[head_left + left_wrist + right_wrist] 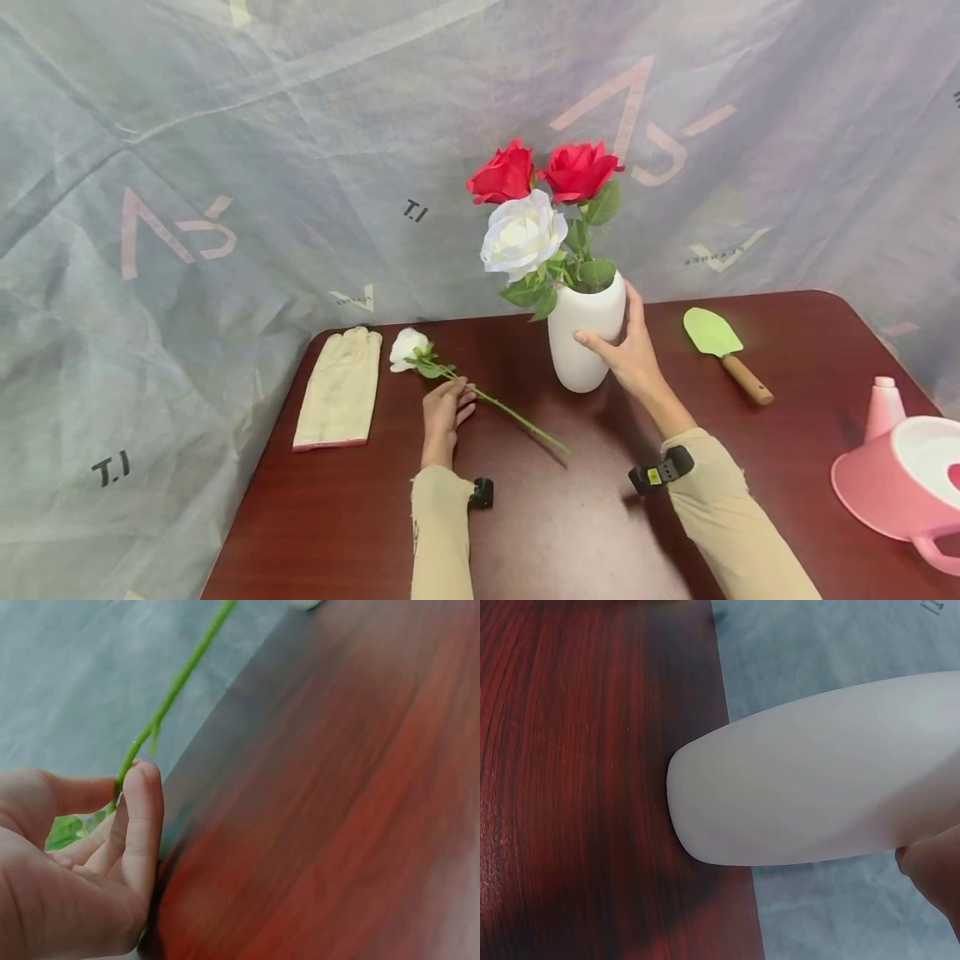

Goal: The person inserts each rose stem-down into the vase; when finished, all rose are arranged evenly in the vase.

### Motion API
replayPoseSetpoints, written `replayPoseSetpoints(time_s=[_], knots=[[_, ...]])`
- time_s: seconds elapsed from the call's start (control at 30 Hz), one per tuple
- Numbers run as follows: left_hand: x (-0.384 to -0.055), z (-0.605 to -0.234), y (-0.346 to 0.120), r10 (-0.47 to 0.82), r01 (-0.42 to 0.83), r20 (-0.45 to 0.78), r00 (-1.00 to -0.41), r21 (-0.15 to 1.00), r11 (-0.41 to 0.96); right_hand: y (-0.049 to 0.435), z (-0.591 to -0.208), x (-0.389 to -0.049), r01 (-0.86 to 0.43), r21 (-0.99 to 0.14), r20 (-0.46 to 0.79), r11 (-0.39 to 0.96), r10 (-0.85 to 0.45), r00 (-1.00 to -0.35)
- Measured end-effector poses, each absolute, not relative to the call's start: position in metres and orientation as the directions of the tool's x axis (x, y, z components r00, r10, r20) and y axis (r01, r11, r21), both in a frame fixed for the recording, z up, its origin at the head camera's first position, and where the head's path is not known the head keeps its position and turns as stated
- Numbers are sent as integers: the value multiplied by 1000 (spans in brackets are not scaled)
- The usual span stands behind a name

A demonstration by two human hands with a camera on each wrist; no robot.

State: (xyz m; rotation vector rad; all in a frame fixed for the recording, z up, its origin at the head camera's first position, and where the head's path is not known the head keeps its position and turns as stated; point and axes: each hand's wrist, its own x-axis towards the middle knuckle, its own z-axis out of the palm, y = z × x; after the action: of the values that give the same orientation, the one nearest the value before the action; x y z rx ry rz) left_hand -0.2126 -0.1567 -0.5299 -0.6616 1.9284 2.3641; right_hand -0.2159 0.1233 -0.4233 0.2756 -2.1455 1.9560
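My right hand [636, 358] grips the side of a white vase [573, 337], thumb across its front. Two red roses [581, 171] and a white rose [523, 235] with green leaves stand in the vase. The right wrist view shows the vase's lower body [795, 780] and part of a finger; the other fingers are out of that view. To the left, my left hand [442, 417] pinches the green stem [176, 690] of a single white rose [408, 348] between thumb and fingers. The rose's bloom points away from me to the left, its stem end towards the table's middle.
A cream glove [339, 392] lies at the table's left edge. On the right lies a trowel [712, 333] with a green blade and wooden handle. A pink watering can [873, 483] stands at the near right. A grey printed sheet [300, 167] hangs behind the dark red table [540, 533].
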Motion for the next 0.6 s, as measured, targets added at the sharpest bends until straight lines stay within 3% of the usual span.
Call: replayPoseSetpoints(time_s=[0.17, 0.3, 0.6], knots=[[-196, -529, -174, -230, -247, -315, -921, 927, -283, 124, -427, -214, -288, -954, 291, 87, 22, -956], [-183, -520, -180, -224, -148, -250, -942, 909, -390, 125, -428, -213, -293, -949, 298, 113, 34, -954], [-158, -469, -176, -409, 249, -3, -912, 789, -561, 121, -426, -215, -306, -946, 310, 106, 26, -950]])
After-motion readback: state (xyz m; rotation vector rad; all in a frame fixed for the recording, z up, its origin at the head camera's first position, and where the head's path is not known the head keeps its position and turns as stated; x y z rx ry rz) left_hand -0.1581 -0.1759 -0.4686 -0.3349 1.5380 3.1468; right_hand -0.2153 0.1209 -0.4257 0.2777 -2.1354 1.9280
